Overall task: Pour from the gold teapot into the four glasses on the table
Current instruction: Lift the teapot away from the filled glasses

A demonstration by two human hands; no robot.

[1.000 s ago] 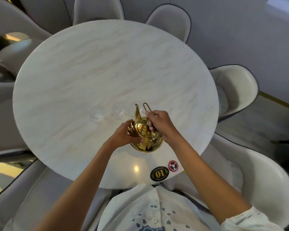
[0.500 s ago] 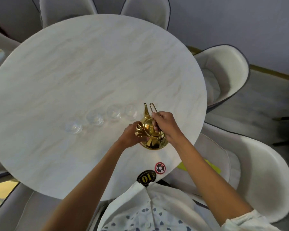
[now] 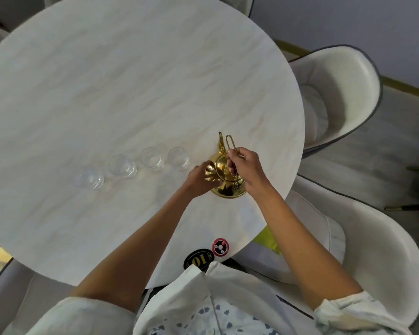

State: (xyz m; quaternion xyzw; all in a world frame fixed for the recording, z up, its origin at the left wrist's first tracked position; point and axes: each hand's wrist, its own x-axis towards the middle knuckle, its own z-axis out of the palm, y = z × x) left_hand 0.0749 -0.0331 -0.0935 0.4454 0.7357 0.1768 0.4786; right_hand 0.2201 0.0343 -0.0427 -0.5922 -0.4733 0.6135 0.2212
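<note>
The round marble desk [image 3: 131,81] carries everything, and both hands work near its edge closest to the person. The gold teapot [image 3: 226,182] sits on the desk between the hands, spout pointing away from the person. The four glasses [image 3: 178,158] stand in a row that runs off to the left of the left hand, the nearest just beyond its knuckles, the farthest well apart. So the pour has to travel leftward along that row, and the left hand is the nearer one.

The left hand [image 3: 200,178] is closed against the teapot's left side. The right hand [image 3: 246,169] is pinched shut on the thin wire handle [image 3: 230,142], wrist raised above the pot.
</note>
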